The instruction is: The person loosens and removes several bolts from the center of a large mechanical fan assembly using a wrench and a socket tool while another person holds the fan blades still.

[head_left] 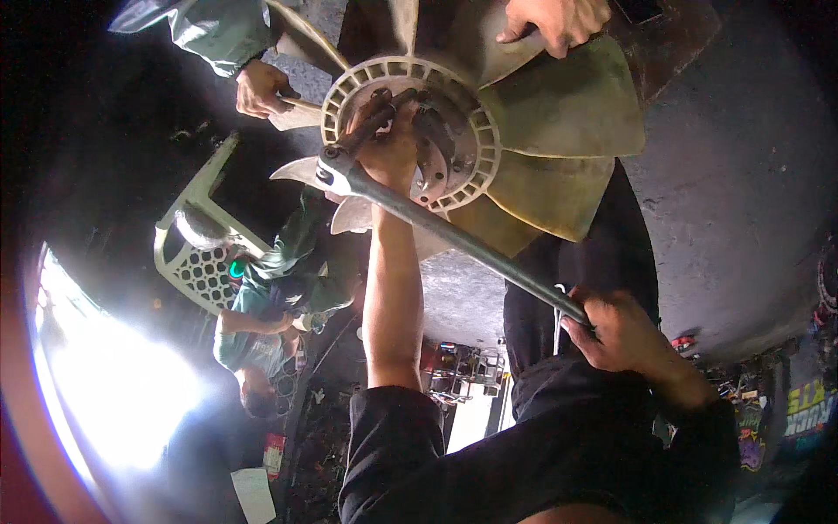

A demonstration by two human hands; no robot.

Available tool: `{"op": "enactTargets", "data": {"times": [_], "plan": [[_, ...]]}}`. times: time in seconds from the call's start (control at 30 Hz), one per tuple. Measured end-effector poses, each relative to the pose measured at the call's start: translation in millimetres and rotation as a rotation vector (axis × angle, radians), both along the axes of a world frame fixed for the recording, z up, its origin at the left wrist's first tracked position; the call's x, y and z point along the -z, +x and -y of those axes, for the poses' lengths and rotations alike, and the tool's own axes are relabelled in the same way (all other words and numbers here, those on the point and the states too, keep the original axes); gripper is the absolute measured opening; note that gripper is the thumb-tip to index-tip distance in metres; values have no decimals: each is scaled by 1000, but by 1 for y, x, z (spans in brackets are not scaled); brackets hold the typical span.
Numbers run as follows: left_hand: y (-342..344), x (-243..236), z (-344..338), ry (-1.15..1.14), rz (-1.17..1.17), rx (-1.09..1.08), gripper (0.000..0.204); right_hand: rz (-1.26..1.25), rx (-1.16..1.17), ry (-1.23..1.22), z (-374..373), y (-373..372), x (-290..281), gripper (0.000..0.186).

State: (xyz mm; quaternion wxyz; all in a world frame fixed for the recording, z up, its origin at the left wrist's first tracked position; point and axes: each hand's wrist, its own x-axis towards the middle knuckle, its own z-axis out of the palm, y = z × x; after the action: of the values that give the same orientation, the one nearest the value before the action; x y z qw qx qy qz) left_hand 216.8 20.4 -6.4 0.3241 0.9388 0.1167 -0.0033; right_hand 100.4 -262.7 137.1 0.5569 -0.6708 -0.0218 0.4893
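Note:
A large cream plastic fan (559,131) with a slotted round hub (410,131) fills the upper middle. My left hand (388,144) grips the dark metal centre of the hub. My right hand (615,327) holds the handle end of a long steel wrench (454,236), whose ring end (332,170) lies at the hub's left edge. Another person's hands hold the fan: one hand (260,89) on a left blade, one hand (554,22) on the top right blade.
A second person in a green top (271,306) crouches at lower left beside a pale plastic chair (196,240). Bright glare fills the lower left. Grey concrete floor (733,175) lies on the right, with cluttered items (463,367) at the bottom middle.

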Motion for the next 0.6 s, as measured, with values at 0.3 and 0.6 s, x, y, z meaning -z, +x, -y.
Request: {"op": "enactTargets", "data": {"times": [0.3, 0.6], "plan": [[-3, 3, 6, 15, -26, 77, 22, -52, 39, 19, 9, -6, -5, 14], [-26, 31, -12, 185, 24, 258, 25, -134, -255, -144, 13, 15, -43, 24]]}}
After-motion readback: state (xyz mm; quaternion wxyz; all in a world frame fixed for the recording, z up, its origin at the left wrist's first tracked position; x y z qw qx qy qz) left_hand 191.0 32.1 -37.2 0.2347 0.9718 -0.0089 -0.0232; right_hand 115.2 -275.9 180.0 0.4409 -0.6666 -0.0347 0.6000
